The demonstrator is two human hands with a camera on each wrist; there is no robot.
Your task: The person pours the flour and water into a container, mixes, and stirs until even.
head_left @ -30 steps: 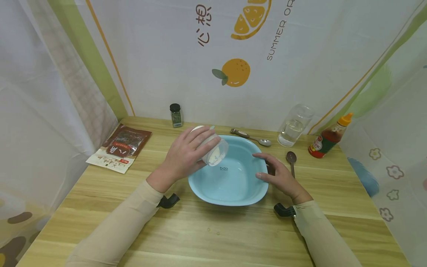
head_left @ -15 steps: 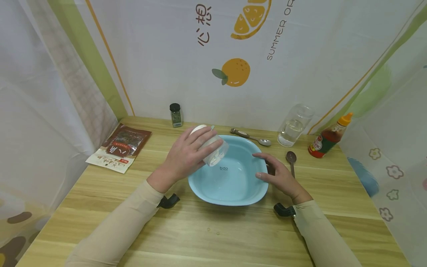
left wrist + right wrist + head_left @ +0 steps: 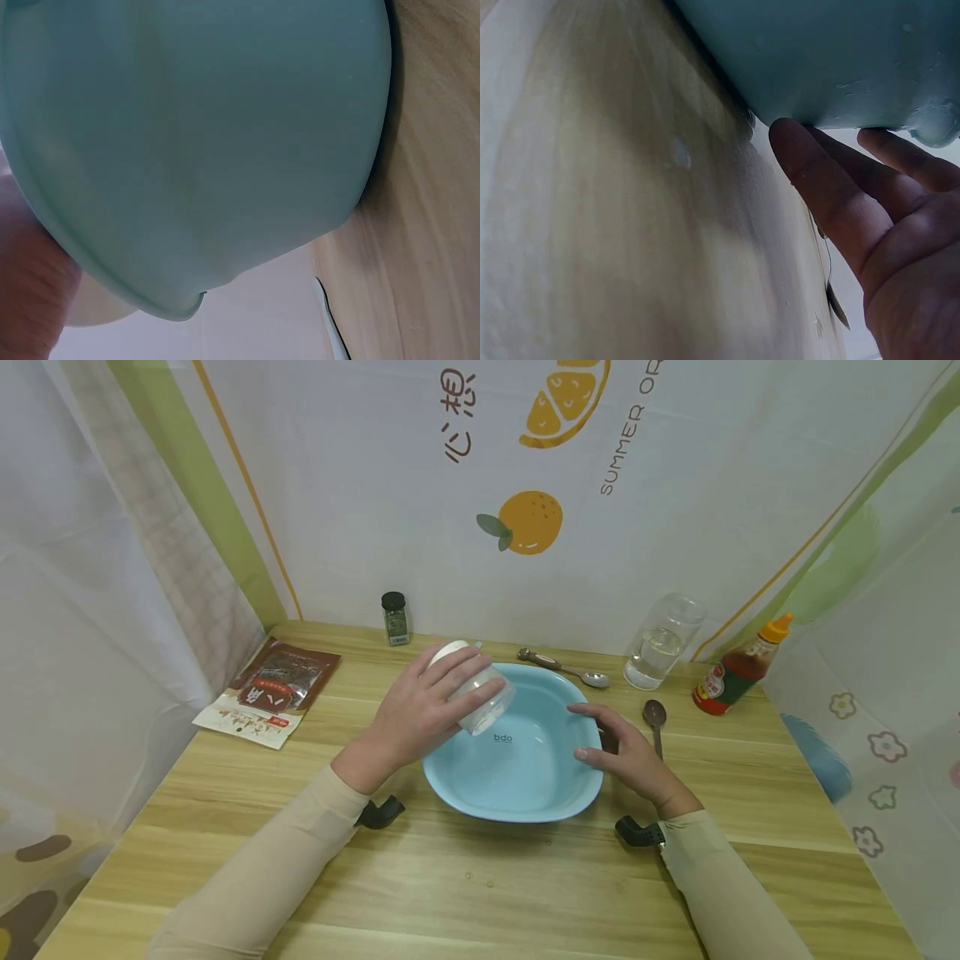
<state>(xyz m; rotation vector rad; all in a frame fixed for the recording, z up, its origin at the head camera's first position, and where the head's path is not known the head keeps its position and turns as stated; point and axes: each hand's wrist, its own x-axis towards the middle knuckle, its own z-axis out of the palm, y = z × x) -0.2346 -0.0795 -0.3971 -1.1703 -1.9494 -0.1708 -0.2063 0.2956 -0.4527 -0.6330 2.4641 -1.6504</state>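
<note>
Over the last second I have tipped the clear container (image 3: 486, 717) a little further over. More of its white end (image 3: 452, 650) now shows above my left hand (image 3: 427, 706), and its mouth, which faced up toward me more openly, has turned further down toward the blue basin (image 3: 551, 789). Less white shows inside that mouth than before. My index fingertip has shifted slightly right and lower with the turn.
</note>
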